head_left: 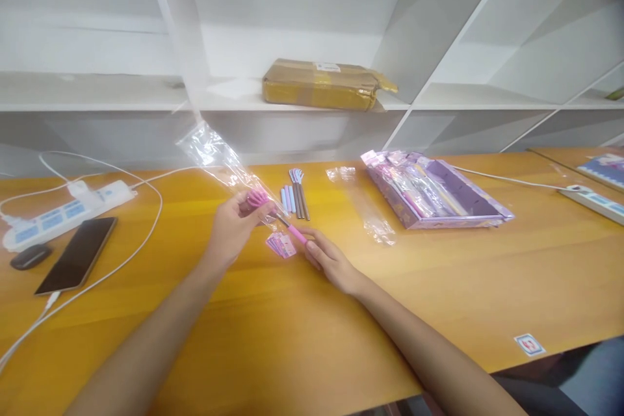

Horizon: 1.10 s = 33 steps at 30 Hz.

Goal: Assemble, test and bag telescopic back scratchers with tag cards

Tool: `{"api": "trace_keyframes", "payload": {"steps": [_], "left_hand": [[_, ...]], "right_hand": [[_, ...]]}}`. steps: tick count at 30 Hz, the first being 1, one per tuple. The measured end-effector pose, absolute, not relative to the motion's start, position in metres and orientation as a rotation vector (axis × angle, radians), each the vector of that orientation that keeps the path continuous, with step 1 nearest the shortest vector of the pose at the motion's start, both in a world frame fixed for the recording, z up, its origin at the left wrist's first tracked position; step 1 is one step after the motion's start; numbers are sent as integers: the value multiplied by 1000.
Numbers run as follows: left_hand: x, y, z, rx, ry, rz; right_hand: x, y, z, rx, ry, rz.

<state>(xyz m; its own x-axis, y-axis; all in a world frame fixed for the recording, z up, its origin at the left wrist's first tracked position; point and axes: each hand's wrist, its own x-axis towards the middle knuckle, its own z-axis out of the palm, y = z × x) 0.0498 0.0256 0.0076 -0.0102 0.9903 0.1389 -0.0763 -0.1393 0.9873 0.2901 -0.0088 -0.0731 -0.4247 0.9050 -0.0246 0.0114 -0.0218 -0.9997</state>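
Observation:
A pink back scratcher (298, 234) with a clawed head and a thin metal rod is held slantwise between my two hands. My left hand (235, 224) is closed on its pink head. The fingers of my right hand (330, 261) are wrapped round the pink handle end. A clear plastic sleeve (214, 149) stretches up and left from my left hand; whether it encloses the scratcher, I cannot tell. Below the rod lies a fanned stack of pink cards (281, 245). Just beyond are several dark rods with striped clawed heads (299, 192) beside pastel handles (287, 199).
Right of centre lies another clear sleeve (363, 205), beside a purple box (453, 223) of wrapped items. At left are a power strip (63, 216), phone (77, 255), black mouse (30, 257) and looping white cable (158, 208). A taped brown parcel (319, 86) rests on the shelf.

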Motion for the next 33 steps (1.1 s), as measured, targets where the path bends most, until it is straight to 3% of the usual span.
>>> {"api": "trace_keyframes", "payload": {"steps": [17,25,33], "left_hand": [[72,15,-15,1338,1091,1140],[65,21,-13,1268,1132,1238],[74,16,-21,1052,985,1096]], "right_hand": [[290,-11,-68,-905,-1439,1589],[293,-8,-70,-909,-1513,1498],[289,-11,-74,-908,-1479,1296]]}}
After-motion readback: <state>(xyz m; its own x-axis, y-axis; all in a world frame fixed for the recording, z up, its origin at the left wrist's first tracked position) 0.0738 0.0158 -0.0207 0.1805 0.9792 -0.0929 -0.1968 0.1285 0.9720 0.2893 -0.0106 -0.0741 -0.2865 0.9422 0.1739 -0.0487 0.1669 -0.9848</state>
